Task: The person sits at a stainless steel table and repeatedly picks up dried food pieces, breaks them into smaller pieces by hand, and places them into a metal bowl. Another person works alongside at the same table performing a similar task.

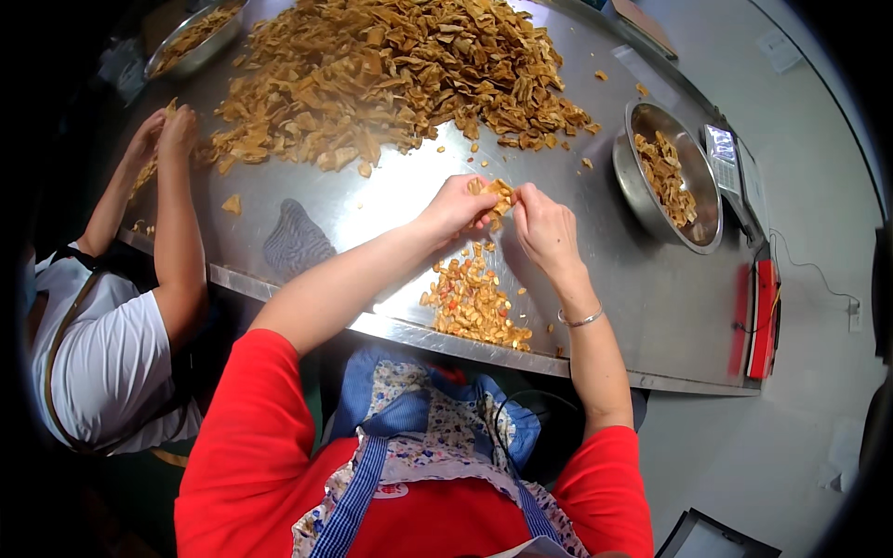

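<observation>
Both hands meet over the middle of the steel table (651,307): the left hand (456,206) and the right hand (544,226) each pinch one side of a tan dried strip (498,193), fingers clenched on it, held just above the table surface. Directly below, toward the person, lies a small heap of picked bits (473,302), orange and yellow, its near side reaching almost to the table's front edge. A large pile of dried strips (391,79) covers the far half of the table. To the right stands a steel bowl (642,181) with a few pieces in it, and beyond it a weighing scale (730,167). At the left another person's hands (163,135) work at the pile's edge, near a second bowl (191,42). The likely trouble is with the small heap: it sits so close to the rim that a sweep of a forearm could push bits off onto the apron. A brittle strip may also snap unevenly and scatter fragments, as the loose crumbs around the table suggest.
</observation>
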`<state>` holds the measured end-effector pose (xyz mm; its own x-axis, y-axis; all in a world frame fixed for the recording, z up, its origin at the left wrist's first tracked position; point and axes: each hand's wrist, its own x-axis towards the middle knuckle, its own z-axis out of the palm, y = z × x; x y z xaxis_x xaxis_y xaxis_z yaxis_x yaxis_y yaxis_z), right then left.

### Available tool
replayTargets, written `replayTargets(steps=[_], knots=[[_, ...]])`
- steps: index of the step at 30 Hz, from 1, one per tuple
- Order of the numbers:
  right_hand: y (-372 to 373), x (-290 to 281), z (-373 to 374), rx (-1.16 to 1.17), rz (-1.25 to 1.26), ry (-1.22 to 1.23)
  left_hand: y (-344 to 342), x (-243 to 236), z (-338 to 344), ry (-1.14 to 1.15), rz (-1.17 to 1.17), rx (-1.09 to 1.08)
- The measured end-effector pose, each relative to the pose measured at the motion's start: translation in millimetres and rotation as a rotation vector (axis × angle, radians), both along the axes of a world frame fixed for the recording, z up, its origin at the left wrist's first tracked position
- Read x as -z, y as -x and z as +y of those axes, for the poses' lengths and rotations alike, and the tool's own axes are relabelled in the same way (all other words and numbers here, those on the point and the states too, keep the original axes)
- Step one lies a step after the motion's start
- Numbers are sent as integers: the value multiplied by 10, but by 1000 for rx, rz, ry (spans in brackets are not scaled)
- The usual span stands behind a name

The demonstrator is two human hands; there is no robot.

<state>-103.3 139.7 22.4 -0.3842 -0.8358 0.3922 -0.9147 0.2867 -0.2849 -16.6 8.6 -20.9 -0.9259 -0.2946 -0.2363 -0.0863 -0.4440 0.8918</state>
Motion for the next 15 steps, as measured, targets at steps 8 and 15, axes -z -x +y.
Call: replayTargets(steps=[8, 15], knots=[[-49, 42, -15, 16, -140, -82, -31, -11, -32, 87, 94, 19], [-41, 266, -100, 29, -673, 279, -19, 0, -23, -147, 276, 116]])
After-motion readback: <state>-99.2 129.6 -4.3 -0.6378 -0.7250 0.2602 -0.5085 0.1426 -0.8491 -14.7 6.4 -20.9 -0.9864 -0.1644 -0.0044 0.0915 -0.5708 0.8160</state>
